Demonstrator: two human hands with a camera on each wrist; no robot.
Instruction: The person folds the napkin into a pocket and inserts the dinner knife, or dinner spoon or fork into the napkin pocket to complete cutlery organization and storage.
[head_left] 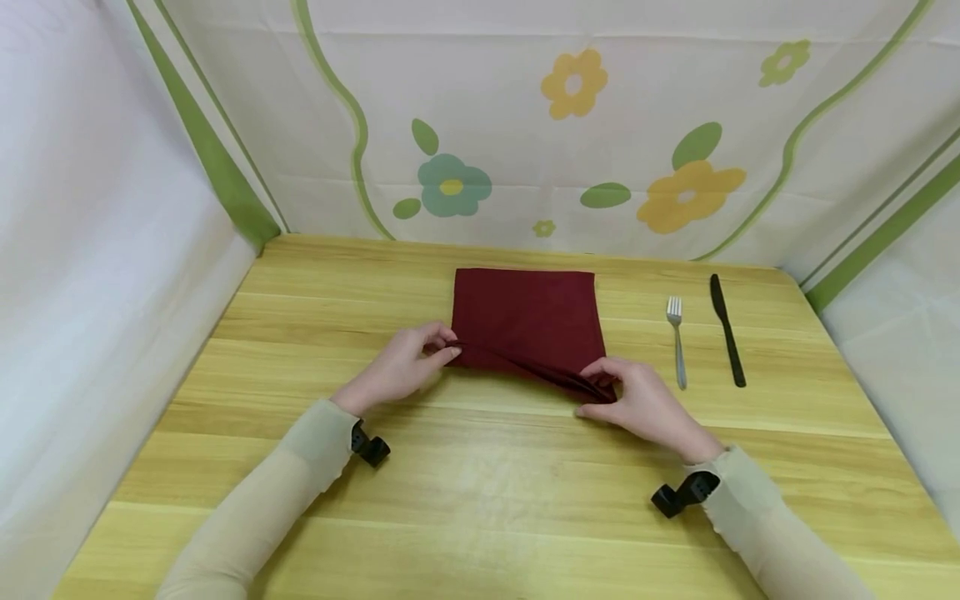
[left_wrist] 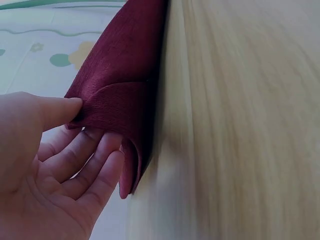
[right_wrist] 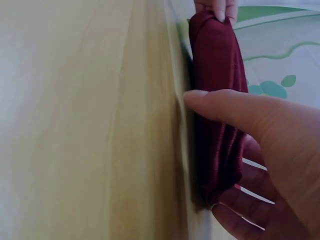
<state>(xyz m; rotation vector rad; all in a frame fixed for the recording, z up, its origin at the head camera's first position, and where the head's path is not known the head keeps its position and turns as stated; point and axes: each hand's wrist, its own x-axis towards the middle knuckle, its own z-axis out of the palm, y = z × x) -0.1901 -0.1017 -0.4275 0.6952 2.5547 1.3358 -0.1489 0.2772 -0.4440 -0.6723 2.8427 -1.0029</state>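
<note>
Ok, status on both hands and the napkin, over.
Left hand pinching the dark red napkin at its near left corner. Right hand gripping the near right corner. Fork and knife lie clear, right.

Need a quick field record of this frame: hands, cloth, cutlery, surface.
left hand: pinches the near-left corner of the napkin between thumb and fingers
right hand: grips the near-right corner of the napkin, thumb on top
napkin: dark red cloth, folded, far part flat on the table, near edge lifted and gathered
fork: right of the napkin, untouched, tines pointing away
knife: black, right of the fork, roughly parallel to it
table: light wooden top
backdrop: floral cloth behind the table
</note>
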